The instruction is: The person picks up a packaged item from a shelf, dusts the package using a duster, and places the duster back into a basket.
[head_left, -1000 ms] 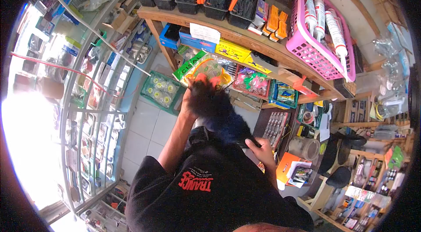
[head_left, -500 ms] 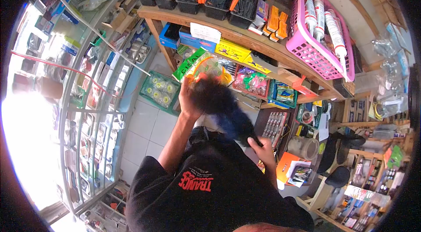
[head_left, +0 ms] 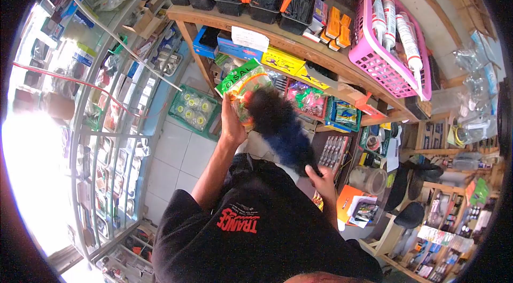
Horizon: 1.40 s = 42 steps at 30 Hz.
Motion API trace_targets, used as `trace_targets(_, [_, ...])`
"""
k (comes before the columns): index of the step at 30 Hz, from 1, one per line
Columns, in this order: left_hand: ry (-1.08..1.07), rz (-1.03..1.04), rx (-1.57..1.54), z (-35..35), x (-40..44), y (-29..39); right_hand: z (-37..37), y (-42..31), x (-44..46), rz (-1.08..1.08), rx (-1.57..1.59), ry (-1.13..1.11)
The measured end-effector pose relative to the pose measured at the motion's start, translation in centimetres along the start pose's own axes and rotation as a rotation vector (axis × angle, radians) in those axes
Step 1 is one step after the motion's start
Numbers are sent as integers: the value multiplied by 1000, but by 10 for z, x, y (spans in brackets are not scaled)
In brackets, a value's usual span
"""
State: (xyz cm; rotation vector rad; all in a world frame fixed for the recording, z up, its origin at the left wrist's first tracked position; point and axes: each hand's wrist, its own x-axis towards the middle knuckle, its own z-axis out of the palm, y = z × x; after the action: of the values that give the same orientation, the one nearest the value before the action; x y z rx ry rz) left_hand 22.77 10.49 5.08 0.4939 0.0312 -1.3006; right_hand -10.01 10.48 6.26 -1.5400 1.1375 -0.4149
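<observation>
My left hand is closed on the edge of a clear plastic packet with a green header and orange-edged printing. What lies inside the packet I cannot make out. In my right hand is the handle end of a fluffy duster, black at its tip and dark blue lower down. The duster's tip lies over the right part of the packet and hides some of it. Both are held in front of my body, below the wooden shelf.
Black bins with orange lids line the shelf top beside a pink basket of sealant tubes. A green basket sits on the tiled floor. Left stands a glass display case; small racks are at right.
The duster's tip has shifted right across the packet, showing more of its front. The packet has tilted slightly in my left hand.
</observation>
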Motion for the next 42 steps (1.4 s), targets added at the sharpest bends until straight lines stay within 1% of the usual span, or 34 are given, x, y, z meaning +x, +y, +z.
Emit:
trace_targets(1, [33,41,108,6,-2,1,-1,2,-2,44,3,-7])
trace_targets(2, [78,43,80,14,-3,1,-1,3,-3,88,6,-14])
trace_targets(3, [5,19,22,9,-2,0,-2,5,-3,129,8,-22])
trace_targets(4, [-68,-6,-36,-2,1,0,-2,3,-4,25,-82,-45])
trace_targets(5, [-142,-32,-93,-10,2,0,0,0,-4,22,-57,-17])
trace_targets(6, [-112,-79,-247,-8,0,2,4,-3,-4,20,-33,12])
trace_targets(7, [-58,-39,-132,-4,-1,2,6,-4,-4,18,-9,41])
trace_targets(8, [-3,1,-16,1,-2,1,7,2,-6,120,-14,92])
trace_targets(9, [53,41,99,9,-5,1,6,3,-8,138,-2,69])
trace_targets(11, [35,21,72,6,-5,1,3,3,-8,169,20,21])
trace_targets(12, [12,-10,69,1,-3,3,3,11,-5,114,-4,-19])
trace_targets(13, [-13,-42,68,-1,-1,4,5,17,-5,161,43,16])
trace_targets(14, [70,16,130,-2,-2,1,8,22,-6,208,91,54])
trace_targets(15, [76,35,139,-1,-1,-2,11,19,-5,255,137,86])
trace_targets(18, [-14,7,126,-15,1,-2,10,1,-2,105,7,41])
trace_targets(21, [-96,-22,77,-15,-2,-2,11,-2,0,166,200,81])
trace_targets(25, [-130,-16,97,-16,-3,-2,6,-6,4,35,19,50])
trace_targets(28, [-164,-23,130,-20,-5,-3,10,-29,3,162,134,109])
trace_targets(31, [-127,-5,139,-26,-1,-4,5,-20,8,93,71,53])
trace_targets(32, [-151,-55,134,-28,-7,-3,6,-20,8,99,76,73])
trace_targets(34, [-166,-69,118,-28,-9,-3,9,-28,11,111,86,114])
trace_targets(37, [-145,-65,172,-29,-6,-5,13,-31,17,-50,10,104])
trace_targets(40, [-158,-84,146,-22,-11,-5,17,-49,21,182,114,130])
trace_targets(42, [-54,-74,183,-29,-6,-6,14,-34,26,110,71,23])
